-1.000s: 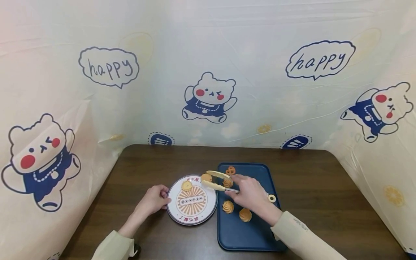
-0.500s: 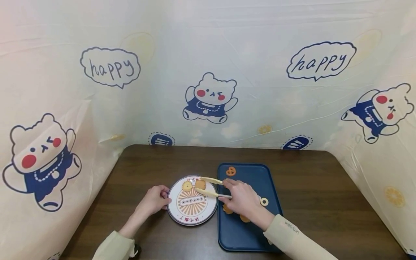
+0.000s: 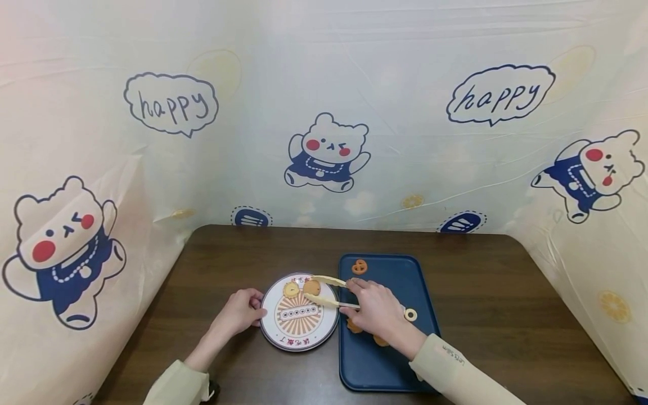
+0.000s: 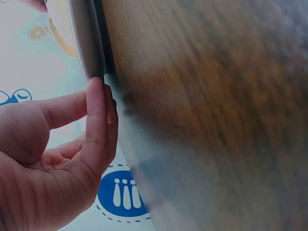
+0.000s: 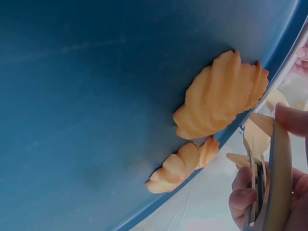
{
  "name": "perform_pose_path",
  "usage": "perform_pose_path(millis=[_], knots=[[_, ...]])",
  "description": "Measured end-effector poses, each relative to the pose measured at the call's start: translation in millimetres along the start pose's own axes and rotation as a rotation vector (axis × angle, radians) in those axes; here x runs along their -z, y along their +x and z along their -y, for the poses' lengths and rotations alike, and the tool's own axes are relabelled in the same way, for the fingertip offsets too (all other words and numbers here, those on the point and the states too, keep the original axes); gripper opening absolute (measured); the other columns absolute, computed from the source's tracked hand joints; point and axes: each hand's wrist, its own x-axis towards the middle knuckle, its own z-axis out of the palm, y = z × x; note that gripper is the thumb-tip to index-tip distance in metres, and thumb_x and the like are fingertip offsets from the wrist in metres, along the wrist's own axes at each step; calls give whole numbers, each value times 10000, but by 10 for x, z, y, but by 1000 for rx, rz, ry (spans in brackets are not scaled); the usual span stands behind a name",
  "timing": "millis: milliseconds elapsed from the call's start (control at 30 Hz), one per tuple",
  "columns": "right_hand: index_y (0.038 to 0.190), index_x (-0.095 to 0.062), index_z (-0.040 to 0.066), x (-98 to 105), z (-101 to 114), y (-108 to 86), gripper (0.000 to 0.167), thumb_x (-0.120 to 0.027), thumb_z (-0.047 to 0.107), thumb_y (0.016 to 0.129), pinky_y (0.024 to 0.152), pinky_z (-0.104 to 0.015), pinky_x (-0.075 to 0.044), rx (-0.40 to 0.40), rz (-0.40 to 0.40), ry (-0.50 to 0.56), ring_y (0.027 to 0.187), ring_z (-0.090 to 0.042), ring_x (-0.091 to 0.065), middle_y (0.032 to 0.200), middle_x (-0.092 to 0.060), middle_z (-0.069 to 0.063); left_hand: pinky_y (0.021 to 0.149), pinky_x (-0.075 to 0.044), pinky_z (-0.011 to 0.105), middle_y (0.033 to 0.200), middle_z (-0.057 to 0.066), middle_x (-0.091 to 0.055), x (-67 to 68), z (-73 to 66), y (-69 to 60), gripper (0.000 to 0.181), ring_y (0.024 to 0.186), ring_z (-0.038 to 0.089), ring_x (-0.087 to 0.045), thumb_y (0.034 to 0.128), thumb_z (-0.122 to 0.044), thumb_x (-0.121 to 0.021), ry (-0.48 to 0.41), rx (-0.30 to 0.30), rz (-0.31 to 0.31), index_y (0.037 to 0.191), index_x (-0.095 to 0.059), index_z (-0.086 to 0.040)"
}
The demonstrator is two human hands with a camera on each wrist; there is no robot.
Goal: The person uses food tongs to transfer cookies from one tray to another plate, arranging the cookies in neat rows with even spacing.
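Nearest you on the blue tray (image 3: 390, 371), two swirled cookies (image 5: 216, 96) are partly blocked from the head view by your right hand (image 3: 377, 306), which grips the tongs (image 3: 323, 300). Your left hand (image 3: 242, 309) pinches the plate (image 3: 298, 337) by its left rim. On it, the tong tips flank a round cookie (image 3: 312, 287); a pale cookie (image 3: 291, 289) lies just beside. Farther off: a pretzel (image 3: 359, 266), then printed cloth (image 3: 324, 56).
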Motion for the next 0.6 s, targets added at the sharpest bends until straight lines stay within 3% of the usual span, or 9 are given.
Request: perform_pose_path(millis=[433,600], knots=[[1320,-647,131,15,-1,-28,660,-761,545,820,868,-472,-554,-39,22,48,1103,-286,-643,1323,-627,-79,623,-579,302,854,108,-552,-10,11,-2,346,687,185,-585,857,7,-752,0,19,-2,1161,-606,83],[1299,-655,139,65,-37,-48,652,-773,549,807,815,-437,-565,-54,1,73,1032,-258,-657,1274,-651,-67,626,-581,304,860,109,-553,-11,8,7,352,693,184,-584,862,-1,-751,1,20,2,1168,-602,85]])
